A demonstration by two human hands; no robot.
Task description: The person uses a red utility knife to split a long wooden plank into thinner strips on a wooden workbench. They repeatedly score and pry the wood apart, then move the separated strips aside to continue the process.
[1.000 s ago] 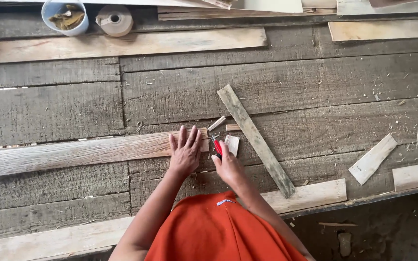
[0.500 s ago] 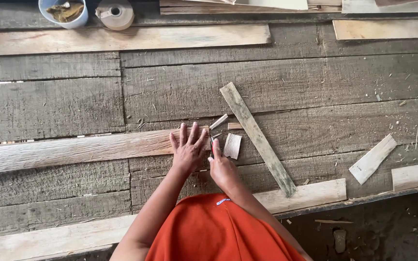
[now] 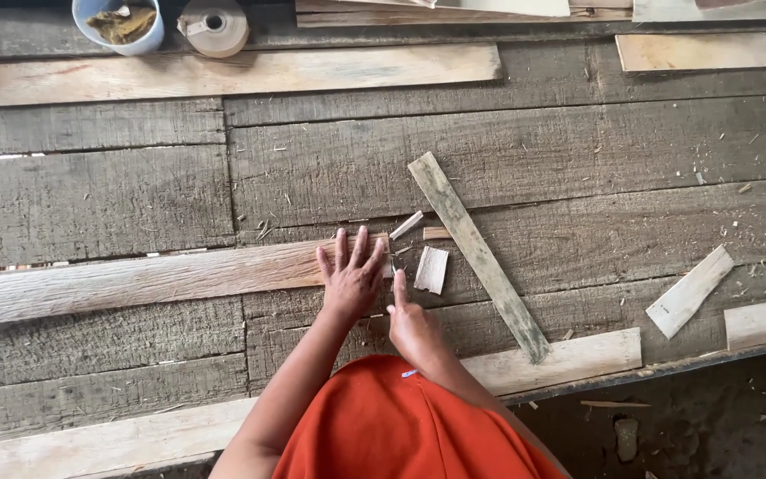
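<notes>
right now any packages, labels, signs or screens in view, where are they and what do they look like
No signs, screens or labels show.
Blue tub: top left edge of the plank floor, round, pale blue, brownish scraps inside.
Tape roll: just right of the tub, round, tan, dark core hole.
Neither hand is near them: the left hand lies flat on a long pale plank.

A chip [image 3: 431, 269] lay just right of both hands, a slat [image 3: 477, 254] beyond it; a cup [image 3: 120, 25] and tape roll [image 3: 214, 26] sat far ahead-left.
</notes>
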